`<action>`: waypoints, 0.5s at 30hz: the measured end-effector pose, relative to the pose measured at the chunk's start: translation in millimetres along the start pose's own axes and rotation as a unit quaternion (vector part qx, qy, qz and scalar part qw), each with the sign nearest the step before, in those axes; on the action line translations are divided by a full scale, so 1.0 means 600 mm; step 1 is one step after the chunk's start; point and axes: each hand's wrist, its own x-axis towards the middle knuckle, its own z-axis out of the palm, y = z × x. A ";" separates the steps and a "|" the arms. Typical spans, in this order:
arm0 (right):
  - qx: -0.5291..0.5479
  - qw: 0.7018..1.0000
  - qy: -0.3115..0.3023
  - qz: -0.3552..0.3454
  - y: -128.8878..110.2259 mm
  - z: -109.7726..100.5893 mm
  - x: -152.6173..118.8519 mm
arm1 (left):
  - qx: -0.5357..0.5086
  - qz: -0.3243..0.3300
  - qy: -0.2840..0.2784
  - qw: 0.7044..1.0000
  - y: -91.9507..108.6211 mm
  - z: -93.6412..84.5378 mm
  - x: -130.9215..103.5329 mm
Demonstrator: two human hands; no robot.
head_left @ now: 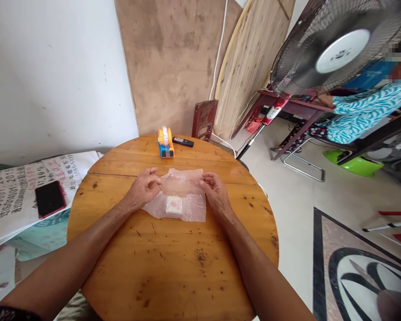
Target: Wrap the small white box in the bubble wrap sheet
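Observation:
A sheet of clear bubble wrap (183, 183) lies spread on the round wooden table. On its near half rests a small white packet (173, 205) with a faint reddish print. My left hand (145, 189) pinches the sheet's left edge between thumb and fingers. At the right edge, my right hand (216, 192) has its thumb and curled fingers closed on the wrap. Neither hand touches the packet.
Beyond the wrap stand an orange and blue tape dispenser (165, 143) and a dark remote-like object (183, 141). A phone (50, 199) lies on printed sheets at left. A standing fan (341, 53) and a seated person (367, 111) are at right.

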 end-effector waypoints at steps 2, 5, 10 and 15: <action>-0.010 1.000 -0.013 -0.005 0.002 0.000 0.003 | 0.013 0.004 -0.031 0.999 -0.006 0.003 0.001; -0.062 0.997 -0.037 -0.019 0.006 0.000 0.007 | 0.000 0.012 -0.067 0.998 -0.016 0.006 0.004; -0.092 0.995 -0.022 0.007 0.019 0.001 0.010 | -0.052 -0.038 -0.025 0.998 -0.025 0.002 0.009; -0.097 0.995 0.001 0.011 0.025 0.000 0.013 | -0.071 -0.095 0.024 0.993 -0.022 -0.002 0.012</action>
